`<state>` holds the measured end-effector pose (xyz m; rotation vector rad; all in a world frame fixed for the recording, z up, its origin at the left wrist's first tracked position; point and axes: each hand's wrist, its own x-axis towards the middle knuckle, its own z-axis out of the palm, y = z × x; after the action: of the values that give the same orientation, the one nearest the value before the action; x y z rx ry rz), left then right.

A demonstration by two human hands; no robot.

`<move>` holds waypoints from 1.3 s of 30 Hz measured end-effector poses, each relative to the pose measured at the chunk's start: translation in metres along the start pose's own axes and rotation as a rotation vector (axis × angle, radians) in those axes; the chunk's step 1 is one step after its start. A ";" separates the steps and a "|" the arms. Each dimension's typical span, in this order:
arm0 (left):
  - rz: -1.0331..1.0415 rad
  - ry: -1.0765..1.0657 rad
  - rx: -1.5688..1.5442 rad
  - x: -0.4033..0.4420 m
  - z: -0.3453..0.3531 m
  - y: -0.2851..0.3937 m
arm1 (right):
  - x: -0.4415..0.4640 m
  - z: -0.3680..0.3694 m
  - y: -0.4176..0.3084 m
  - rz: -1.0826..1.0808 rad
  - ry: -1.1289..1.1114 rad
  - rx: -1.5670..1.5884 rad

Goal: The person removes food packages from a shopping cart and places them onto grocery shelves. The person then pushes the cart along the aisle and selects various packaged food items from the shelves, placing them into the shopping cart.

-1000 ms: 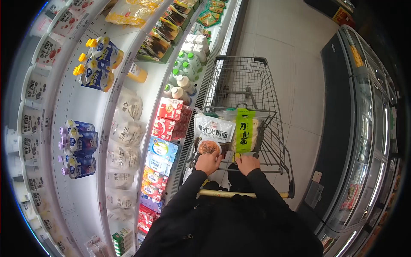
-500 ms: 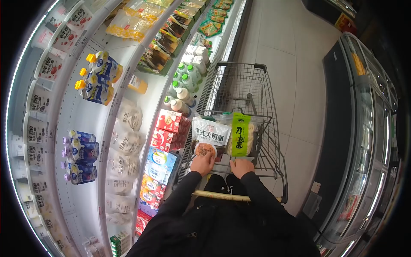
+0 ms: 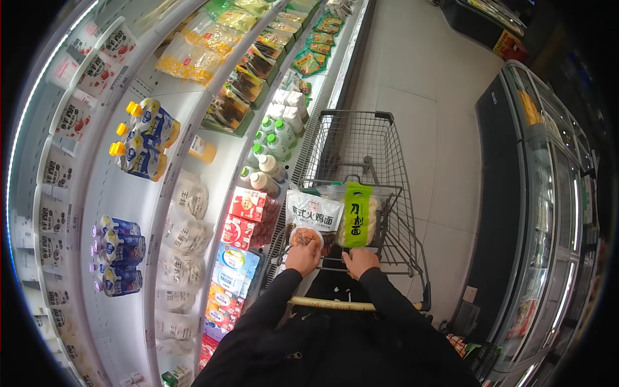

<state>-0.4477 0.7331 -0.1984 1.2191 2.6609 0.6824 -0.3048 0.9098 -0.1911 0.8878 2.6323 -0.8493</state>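
Head view: the person's left hand grips the near edge of the white noodle pack, fingers closed. Right hand is closed on the near edge of the green-banded knife-cut noodle pack. Packs side by side over the near part of the shopping cart, beyond its handle; chilled shelf at left. Step judged: holding both packs by their edges. Releasing either calls for that grip to open, with the pack supported underneath.

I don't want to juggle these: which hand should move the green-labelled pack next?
Right, I'd say: your right hand is at the green-labelled pack, by its lower edge; your left hand is at the white pack.
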 end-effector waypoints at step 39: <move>0.033 -0.069 0.017 0.241 0.003 0.021 | 0.190 -0.138 0.016 0.034 0.218 0.033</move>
<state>-0.5920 0.9258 -0.1767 1.2701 2.6012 0.6113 -0.4496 1.0931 -0.1619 1.0876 2.7837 -0.8319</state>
